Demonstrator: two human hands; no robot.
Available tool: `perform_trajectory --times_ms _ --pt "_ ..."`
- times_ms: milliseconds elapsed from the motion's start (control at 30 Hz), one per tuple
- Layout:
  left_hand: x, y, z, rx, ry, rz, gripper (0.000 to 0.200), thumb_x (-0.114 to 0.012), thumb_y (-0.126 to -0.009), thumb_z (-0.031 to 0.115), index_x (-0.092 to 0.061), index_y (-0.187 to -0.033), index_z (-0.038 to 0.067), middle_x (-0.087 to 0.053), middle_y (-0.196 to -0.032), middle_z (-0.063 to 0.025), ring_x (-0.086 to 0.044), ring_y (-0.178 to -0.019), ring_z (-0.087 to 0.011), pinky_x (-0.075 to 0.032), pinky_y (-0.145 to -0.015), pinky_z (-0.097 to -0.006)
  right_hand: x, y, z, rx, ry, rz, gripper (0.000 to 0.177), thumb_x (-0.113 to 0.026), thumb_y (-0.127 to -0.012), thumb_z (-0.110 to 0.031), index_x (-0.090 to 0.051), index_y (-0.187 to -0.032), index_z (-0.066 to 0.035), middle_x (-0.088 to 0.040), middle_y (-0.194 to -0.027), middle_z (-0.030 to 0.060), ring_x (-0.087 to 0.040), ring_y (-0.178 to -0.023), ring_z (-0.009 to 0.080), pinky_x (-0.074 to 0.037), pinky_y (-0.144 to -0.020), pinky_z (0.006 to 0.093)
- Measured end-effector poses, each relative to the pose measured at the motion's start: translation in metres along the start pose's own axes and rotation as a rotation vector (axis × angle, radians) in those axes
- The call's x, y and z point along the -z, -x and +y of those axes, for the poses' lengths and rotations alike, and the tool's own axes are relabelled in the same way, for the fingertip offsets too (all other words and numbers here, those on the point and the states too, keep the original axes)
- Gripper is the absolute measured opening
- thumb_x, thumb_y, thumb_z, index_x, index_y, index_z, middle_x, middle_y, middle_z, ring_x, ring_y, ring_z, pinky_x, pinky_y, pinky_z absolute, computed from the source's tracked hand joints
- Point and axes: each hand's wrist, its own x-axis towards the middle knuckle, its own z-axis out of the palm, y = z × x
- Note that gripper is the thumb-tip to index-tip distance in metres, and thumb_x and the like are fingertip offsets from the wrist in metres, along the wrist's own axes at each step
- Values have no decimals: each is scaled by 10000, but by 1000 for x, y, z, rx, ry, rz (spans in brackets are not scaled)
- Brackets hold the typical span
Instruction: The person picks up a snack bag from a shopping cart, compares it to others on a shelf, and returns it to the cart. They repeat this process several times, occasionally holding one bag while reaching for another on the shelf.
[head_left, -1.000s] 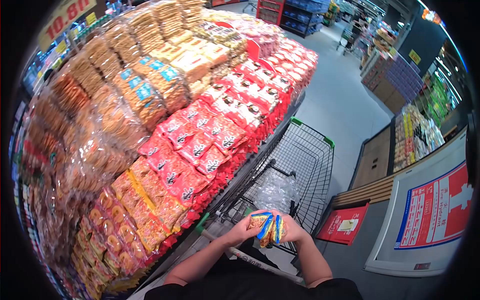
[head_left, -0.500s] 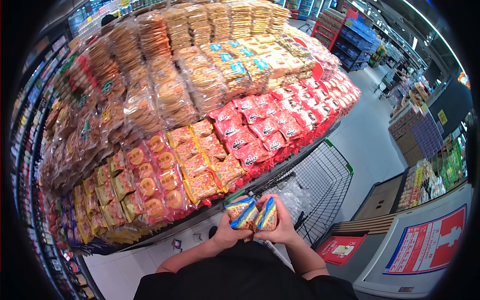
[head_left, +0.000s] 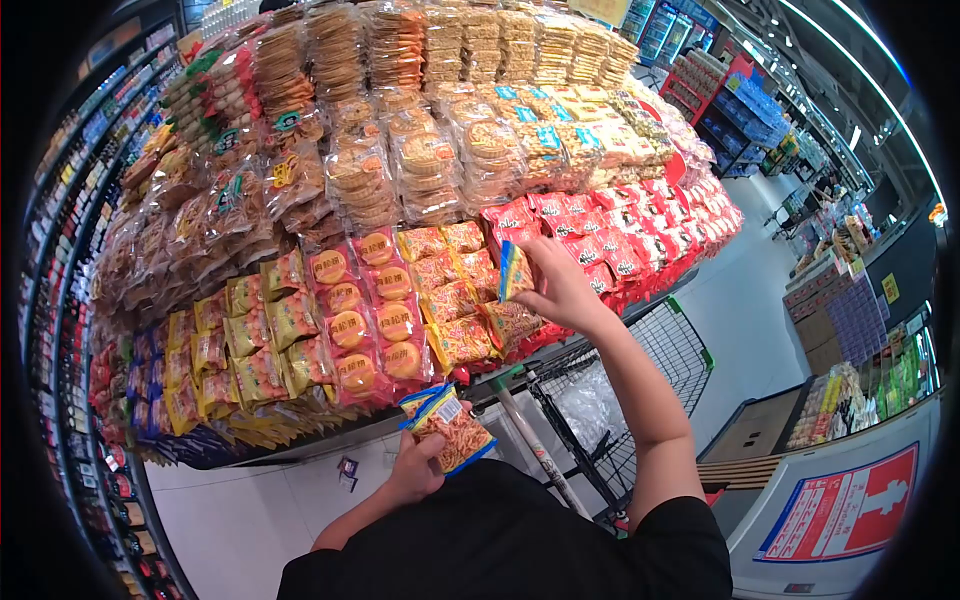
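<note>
My left hand (head_left: 415,472) is low in front of my body, closed on blue-edged snack packets (head_left: 460,436); a second blue edge shows behind the front one. Stretched out over the display, my right hand (head_left: 562,288) grips another blue-and-yellow snack packet (head_left: 515,272) between thumb and fingers. It hangs at the border between the yellow snack packets (head_left: 450,298) and the red snack packets (head_left: 612,250). Left of the yellow ones lie pink packets (head_left: 352,328) with round orange labels.
Stacks of clear-bagged flat biscuits (head_left: 410,155) rise behind. At my right stands a wire shopping cart (head_left: 660,360) with a clear plastic bag (head_left: 597,400) inside. A grey cabinet (head_left: 745,560) with a red-and-white sign is at the lower right. Small dark scraps (head_left: 347,473) lie on the floor.
My hands, earlier together holding packets before my chest, have parted. The right has moved up and forward over the display with one packet; the left has moved left and slightly down with the others.
</note>
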Motion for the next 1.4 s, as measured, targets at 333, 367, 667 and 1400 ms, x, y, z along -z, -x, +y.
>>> perform_trajectory --times_ms 333,367,667,1400 --pt "-2 12 1 7 26 -4 686 -597 -798 57 -336 -1431 5 -485 -1393 -207 -542 -1258 -323 -471 -1047 -522 -83 -103 62 46 127 -246 554 -715 -697 -53 -523 -1216 -82 -597 -1108 174 -566 -1080 405 -480 -904 489" --pt "-3 13 1 10 -1 31 725 -597 -772 88 -330 -1441 8 -486 -1389 -204 -557 -1239 -321 -483 -1036 -516 -88 -107 65 -95 167 -313 547 -683 -710 -36 -502 -1224 -86 -593 -1105 195 -577 -1071 421 -487 -893 504" --pt "1 7 1 -31 57 1 704 -620 -797 64 -322 -1433 6 -476 -1395 -213 -545 -1253 -333 -465 -1052 -523 -121 -113 94 114 465 -401 491 -702 -703 -18 -551 -1166 -82 -589 -1111 183 -576 -1126 356 -533 -864 456" --pt "-7 -21 -5 -9 6 -29 720 -703 -831 191 -349 -1428 1 -474 -1400 -190 -566 -1228 -290 -494 -1026 -488 -103 -108 74 98 368 -488 492 -722 -638 -21 -526 -1088 12 -585 -1083 202 -587 -1063 352 -513 -901 401"
